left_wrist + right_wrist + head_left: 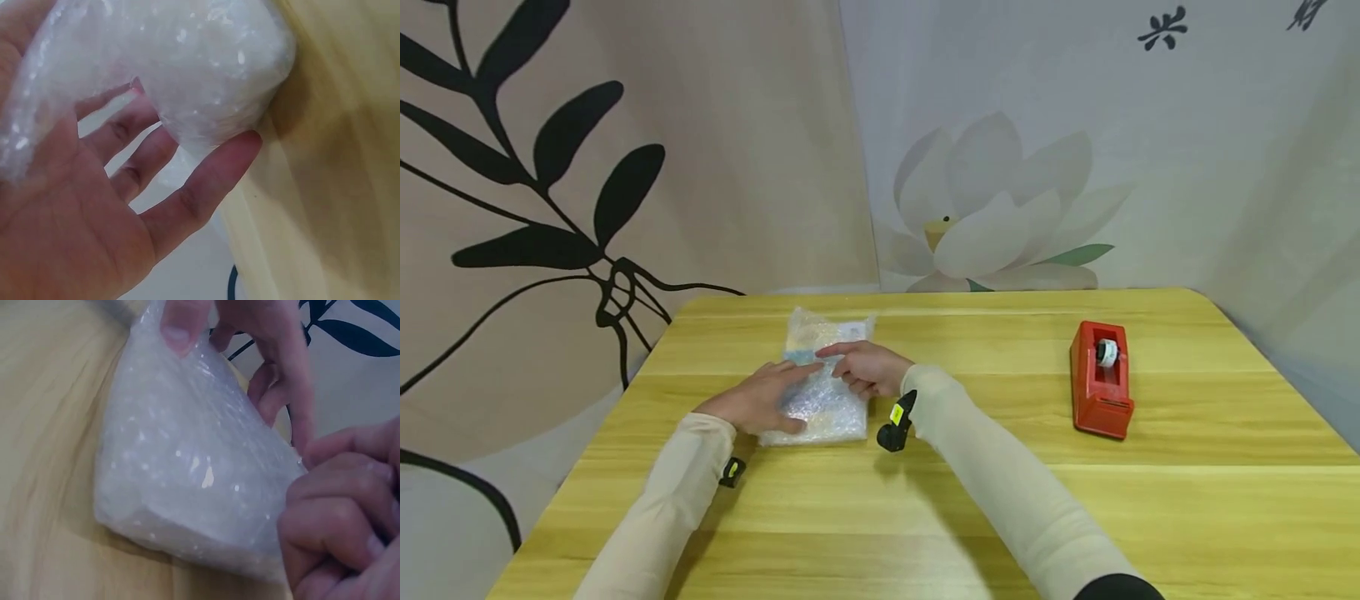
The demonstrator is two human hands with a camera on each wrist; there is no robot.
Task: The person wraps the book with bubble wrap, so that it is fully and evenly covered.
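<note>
A flat package in clear bubble wrap (831, 417) lies on the table, with pale yellow and blue patches showing through near its far end. My left hand (756, 400) rests over its left side with fingers stretched out and the thumb at the near edge. In the left wrist view, the thumb (206, 181) touches the package's puffed corner. From the right, my right hand (872, 368) reaches over the package, its index finger straight and the other fingers bent. In the right wrist view, that index fingertip meets a left fingertip at the wrap's edge; what lies beneath is hidden.
A red tape dispenser (1101, 392) with a small roll of tape (1107, 353) stands on the right side of the wooden table (985, 350). Behind the table hang curtains (760, 167) printed with dark leaves and a pale flower.
</note>
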